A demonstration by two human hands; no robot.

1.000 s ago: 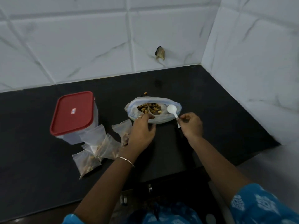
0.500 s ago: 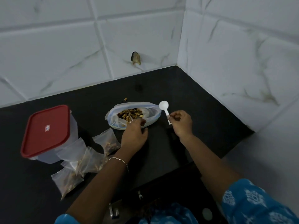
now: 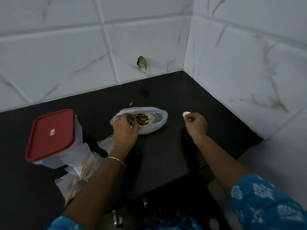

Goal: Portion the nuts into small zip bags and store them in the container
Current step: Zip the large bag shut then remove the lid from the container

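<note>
1. The red-lidded clear plastic container [image 3: 51, 135] stands closed at the left, seemingly awaiting portions.
2. The large clear bag of mixed nuts [image 3: 156, 123] lies on the black counter [image 3: 166, 155]. The left hand [image 3: 125, 128] curls over its rim, likely keeping the mouth open.
3. Small clear zip bags [image 3: 79, 170] lie beside the container.
4. The right hand [image 3: 196, 124] pinches a white plastic spoon [image 3: 185, 114], apart from the bag.

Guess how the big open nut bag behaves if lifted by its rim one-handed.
Likely floppy: the big bag is thin film, slumped and creased on the counter. Probably bottom-heavy: the nuts pool low, so the rim would sag. Spill risk seems real: its mouth gapes where the left hand holds the rim.
</note>
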